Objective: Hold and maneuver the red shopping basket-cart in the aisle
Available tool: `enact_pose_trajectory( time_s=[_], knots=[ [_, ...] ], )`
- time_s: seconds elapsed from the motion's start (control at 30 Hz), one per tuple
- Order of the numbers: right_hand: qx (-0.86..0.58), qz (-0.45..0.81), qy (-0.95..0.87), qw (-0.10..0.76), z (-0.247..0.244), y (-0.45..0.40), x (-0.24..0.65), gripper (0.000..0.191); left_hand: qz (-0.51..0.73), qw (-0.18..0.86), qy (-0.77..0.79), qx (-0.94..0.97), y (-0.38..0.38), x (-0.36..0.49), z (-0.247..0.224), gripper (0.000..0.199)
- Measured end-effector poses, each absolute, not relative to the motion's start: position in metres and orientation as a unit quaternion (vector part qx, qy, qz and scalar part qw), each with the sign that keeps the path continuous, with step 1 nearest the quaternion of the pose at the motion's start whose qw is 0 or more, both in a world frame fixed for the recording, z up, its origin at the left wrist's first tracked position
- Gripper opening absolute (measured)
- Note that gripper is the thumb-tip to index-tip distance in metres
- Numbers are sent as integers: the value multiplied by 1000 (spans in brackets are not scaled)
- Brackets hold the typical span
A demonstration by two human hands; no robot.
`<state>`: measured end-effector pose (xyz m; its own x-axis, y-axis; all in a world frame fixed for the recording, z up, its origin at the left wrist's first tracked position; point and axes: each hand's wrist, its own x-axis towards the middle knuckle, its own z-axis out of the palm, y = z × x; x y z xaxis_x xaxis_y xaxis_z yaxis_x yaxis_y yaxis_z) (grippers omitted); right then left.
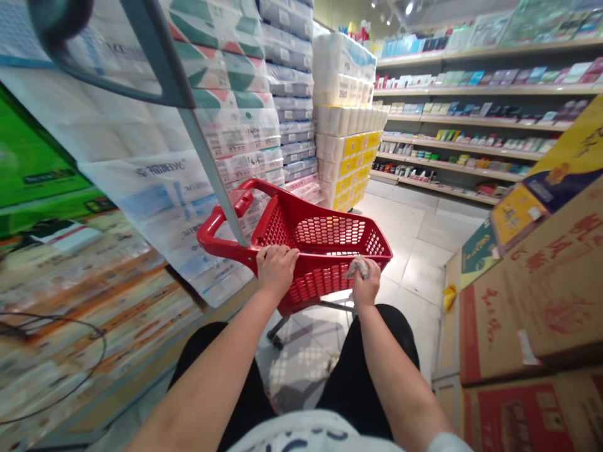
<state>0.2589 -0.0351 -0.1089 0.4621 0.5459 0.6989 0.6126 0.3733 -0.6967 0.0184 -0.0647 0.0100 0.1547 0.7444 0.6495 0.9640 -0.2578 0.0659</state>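
A red plastic shopping cart (325, 258) with a perforated basket stands in front of my knees, side-on to me. My left hand (277, 271) is closed over the near rim of the basket, close to the handle end. Toward the other end, my right hand (368, 287) is closed on a crumpled whitish cloth (357, 268) against the near side of the basket. A metal pole (211, 169) with a dark grey looped top (155, 56) rises at the cart's handle end. The visible basket interior shows no goods.
Wrapped tissue packs (235, 88) are stacked high behind the cart on the left. Toilet-roll packs (348, 119) stand beyond it. Cardboard boxes (527, 301) line the right side. Stocked shelves (471, 91) run along the back, past the tiled floor (414, 251). A black cable (101, 351) hangs lower left.
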Motion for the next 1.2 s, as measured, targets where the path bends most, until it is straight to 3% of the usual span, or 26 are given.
enact_pose_trajectory(
  time_s=[0.27,0.67,0.93,1.2],
  knots=[
    [-510,-42,-581,633,-105,-32,241,24,-288,193,-578,-739,-62,16,9,27],
    [-630,55,-366,683,-108,-27,260,33,-284,206,-576,-738,-60,17,7,26],
    [-561,-73,-548,616,-106,-34,248,28,-285,208,-577,-737,-60,16,7,27],
    [-571,-125,-570,577,-112,-36,230,48,-290,201,-578,-736,-62,17,8,26]
  ],
)
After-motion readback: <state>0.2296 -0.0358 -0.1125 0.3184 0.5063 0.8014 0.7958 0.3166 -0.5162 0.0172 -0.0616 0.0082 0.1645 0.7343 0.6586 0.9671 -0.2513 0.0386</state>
